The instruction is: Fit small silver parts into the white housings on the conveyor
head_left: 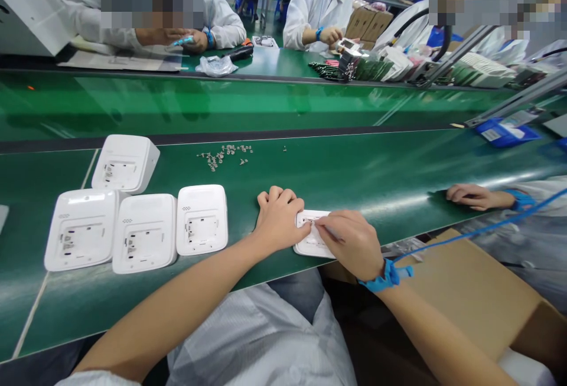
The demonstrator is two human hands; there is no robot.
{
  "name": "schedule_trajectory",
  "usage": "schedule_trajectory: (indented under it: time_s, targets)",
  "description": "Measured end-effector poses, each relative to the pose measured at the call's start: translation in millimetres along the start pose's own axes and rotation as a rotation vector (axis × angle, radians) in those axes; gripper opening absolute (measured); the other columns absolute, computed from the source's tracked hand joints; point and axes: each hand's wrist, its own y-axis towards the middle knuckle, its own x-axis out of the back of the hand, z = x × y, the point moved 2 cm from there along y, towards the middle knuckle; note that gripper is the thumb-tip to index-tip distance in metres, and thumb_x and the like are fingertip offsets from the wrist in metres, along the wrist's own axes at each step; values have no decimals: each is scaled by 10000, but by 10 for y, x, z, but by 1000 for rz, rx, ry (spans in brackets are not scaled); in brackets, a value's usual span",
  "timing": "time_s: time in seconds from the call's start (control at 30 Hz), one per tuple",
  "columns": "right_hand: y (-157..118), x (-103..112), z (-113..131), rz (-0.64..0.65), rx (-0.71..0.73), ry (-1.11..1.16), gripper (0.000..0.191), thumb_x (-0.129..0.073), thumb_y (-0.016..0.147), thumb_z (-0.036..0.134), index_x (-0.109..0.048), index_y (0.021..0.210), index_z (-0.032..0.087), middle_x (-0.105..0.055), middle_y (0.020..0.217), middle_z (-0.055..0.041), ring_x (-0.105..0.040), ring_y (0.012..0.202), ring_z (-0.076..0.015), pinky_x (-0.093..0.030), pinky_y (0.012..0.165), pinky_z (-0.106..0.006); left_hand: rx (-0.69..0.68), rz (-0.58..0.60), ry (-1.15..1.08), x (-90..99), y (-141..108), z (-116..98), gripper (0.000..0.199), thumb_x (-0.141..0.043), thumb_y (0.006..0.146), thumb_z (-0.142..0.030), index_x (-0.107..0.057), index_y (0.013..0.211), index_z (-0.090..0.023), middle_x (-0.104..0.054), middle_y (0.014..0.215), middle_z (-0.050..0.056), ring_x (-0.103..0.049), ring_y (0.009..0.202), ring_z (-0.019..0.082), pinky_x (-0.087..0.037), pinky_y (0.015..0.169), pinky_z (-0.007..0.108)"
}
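A white plastic housing [305, 248] lies at the near edge of the green bench, partly covered by both hands. My left hand [280, 221] rests at its left side, fingers curled on the bench and thumb pressing on the housing. Over the housing's recessed area, my right hand [354, 243] is closed in a pinch; a thin greyish thing shows between its fingers, too small to name. Small metal pieces [217, 157] are scattered farther back on the bench. To the left stand several similar white housings [202, 244], recessed sides facing up.
A blue wrist strap [385, 277] with its cord [478, 229] runs off to the right. A co-worker's hand [476, 196] lies on the bench there, above a cardboard box [469, 280]. Beyond the green divider [248, 102], other people work among stacked parts.
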Motion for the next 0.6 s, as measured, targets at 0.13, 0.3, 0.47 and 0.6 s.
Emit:
schedule_trajectory:
  time_s: [0.13, 0.3, 0.47, 0.6]
  targets:
    - [18, 7, 3, 33, 14, -11, 134, -566, 945, 149, -682, 884, 178, -689, 820, -53, -606, 810, -193, -454, 775, -330, 3, -2, -14, 4, 4, -4, 231, -696, 784, -433, -611, 821, -222, -611, 1045, 37, -433, 1069, 249, -293, 862, 457]
    - [52, 35, 40, 54, 60, -25, 183, -523, 954, 121, -669, 864, 186, -689, 827, -57, -599, 809, -188, -444, 779, -327, 13, -6, -8, -7, 18, -14, 194, -661, 822, -405, -608, 800, -220, -628, 1038, 34, -438, 1062, 245, -281, 848, 454]
    - [86, 57, 89, 65, 125, -37, 179, -506, 959, 97, -651, 891, 176, -688, 806, -55, -607, 798, -183, -440, 802, -343, 34, 8, -10, -15, 29, -22, 205, -664, 822, -416, -609, 787, -222, -639, 1045, 33, -433, 1062, 248, -275, 841, 456]
    - [88, 20, 99, 129, 141, -43, 208, -480, 965, 92, -644, 876, 184, -679, 780, -51, -604, 823, -196, -445, 815, -356, 19, 1, -10, -21, 11, -31, 164, -664, 819, -376, -605, 800, -225, -637, 1059, 23, -433, 1060, 244, -274, 824, 452]
